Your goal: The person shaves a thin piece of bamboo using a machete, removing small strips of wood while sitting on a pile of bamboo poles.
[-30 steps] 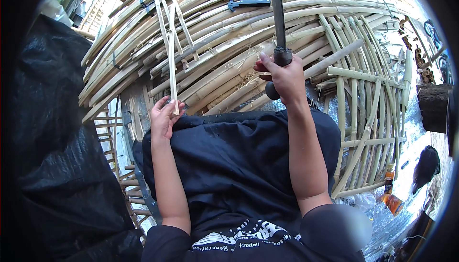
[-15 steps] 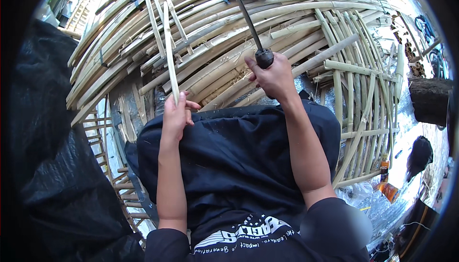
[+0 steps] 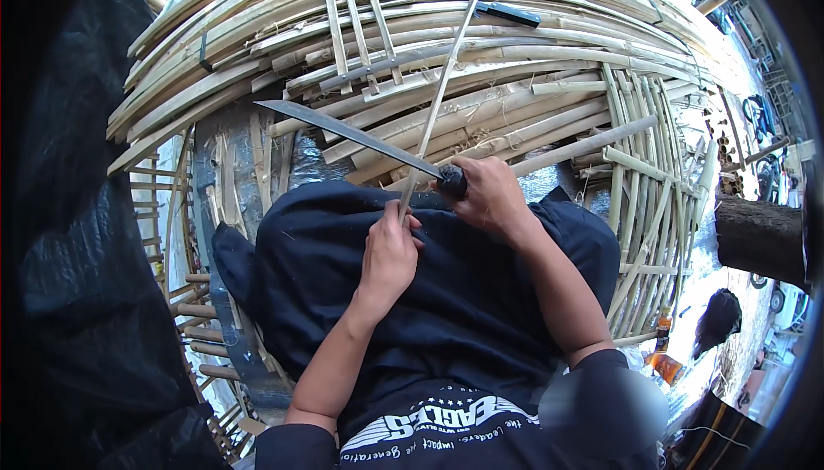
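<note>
"So, starting closest in, what are the hands doing?"

"On the near side of the knife [image 3: 352, 133], the left hand [image 3: 388, 255] has its fingers closed around the lower end of a thin bamboo strip [image 3: 439, 97]. The right hand [image 3: 491, 195] is wrapped around the knife's handle."

"And where does the strip lie?"

"It slants across the knife's blade, close to the handle, with its long end reaching out past the knife. Whether the edge touches it, I can't tell."

"Which step would you call that?"

"Shaving or trimming the strip, I'd judge, with the blade set across it. The next move seems to call for a steady left grip, fingertips clear of the edge, and a shallow blade angle."

"What's farther off?"

"Beyond the knife, a pile of split bamboo [image 3: 506, 103]; to the knife's right, a bamboo rack [image 3: 642, 165]; well beyond the knife, a hammer [image 3: 511, 14] on the pile."
</note>
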The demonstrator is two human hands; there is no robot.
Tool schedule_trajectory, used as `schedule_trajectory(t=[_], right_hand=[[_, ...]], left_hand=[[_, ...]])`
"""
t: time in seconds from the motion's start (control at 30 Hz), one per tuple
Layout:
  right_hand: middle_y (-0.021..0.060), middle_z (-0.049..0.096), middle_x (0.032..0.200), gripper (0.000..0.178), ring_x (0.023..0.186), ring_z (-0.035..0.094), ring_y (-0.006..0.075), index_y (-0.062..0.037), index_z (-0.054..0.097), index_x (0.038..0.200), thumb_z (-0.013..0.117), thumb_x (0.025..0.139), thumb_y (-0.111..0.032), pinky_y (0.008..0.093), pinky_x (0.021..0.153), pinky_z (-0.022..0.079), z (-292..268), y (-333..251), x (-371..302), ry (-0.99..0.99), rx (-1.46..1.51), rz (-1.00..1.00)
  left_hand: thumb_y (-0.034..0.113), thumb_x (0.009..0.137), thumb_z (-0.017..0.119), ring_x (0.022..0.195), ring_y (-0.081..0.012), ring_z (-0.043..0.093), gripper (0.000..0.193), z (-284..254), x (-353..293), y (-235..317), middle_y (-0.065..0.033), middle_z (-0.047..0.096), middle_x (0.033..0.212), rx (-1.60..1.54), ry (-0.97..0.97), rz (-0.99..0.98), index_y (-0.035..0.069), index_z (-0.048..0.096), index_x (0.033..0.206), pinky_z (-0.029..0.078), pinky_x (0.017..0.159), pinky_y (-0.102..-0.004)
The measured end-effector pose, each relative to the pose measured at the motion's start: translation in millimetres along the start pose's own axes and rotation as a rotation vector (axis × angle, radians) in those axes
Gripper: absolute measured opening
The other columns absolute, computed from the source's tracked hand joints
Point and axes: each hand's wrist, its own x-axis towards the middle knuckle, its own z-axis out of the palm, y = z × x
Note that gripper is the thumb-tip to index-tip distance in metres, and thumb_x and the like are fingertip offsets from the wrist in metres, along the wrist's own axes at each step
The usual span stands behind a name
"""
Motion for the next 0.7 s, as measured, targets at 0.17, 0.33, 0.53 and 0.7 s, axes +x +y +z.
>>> schedule_trajectory(t=[0.17, 0.33, 0.53, 0.7], right_hand=[[0.0227, 0.068, 0.076, 0.038, 0.076, 0.067, 0.0434, -0.0015, 0.068, 0.085, 0.076, 0.084, -0.039, 0.0496, 0.069, 0.052, -17, 28, 11, 0.091, -0.105, -0.057], [0.0220, 0.068, 0.076, 0.040, 0.077, 0.067, 0.0422, -0.0017, 0.068, 0.082, 0.077, 0.084, -0.041, 0.0497, 0.071, 0.052, -26, 42, 21, 0.009, -0.135, 0.003], [0.0208, 0.066, 0.070, 0.042, 0.068, 0.066, 0.0404, -0.0004, 0.068, 0.082, 0.078, 0.086, -0.040, 0.0444, 0.061, 0.050, -21, 48, 22, 0.161, 0.026, 0.015], [0.0215, 0.069, 0.079, 0.031, 0.076, 0.068, 0.0423, -0.0050, 0.073, 0.088, 0.076, 0.084, -0.035, 0.0487, 0.070, 0.054, -48, 26, 27, 0.130, 0.018, 0.053]], left_hand=[[0.015, 0.103, 0.051, 0.076, -0.0358, 0.073, 0.027, 4, 29, 15, -0.0233, 0.070, 0.085, -0.053, -0.200, -0.133, -0.009, 0.049, 0.115, 0.056, 0.072, -0.0468], [0.023, 0.104, 0.054, 0.072, -0.0402, 0.070, 0.034, -4, 56, 24, -0.0238, 0.069, 0.083, -0.165, -0.401, -0.375, -0.009, 0.048, 0.114, 0.055, 0.072, -0.0466], [0.030, 0.104, 0.057, 0.062, -0.0159, 0.048, 0.035, -13, 38, 37, -0.0111, 0.053, 0.067, -0.019, -0.109, -0.055, -0.003, 0.055, 0.093, 0.044, 0.062, -0.0366], [0.030, 0.105, 0.052, 0.072, -0.0462, 0.064, 0.037, -6, 69, 54, -0.0274, 0.063, 0.074, -0.012, -0.015, 0.000, -0.006, 0.060, 0.101, 0.048, 0.067, -0.0490]])
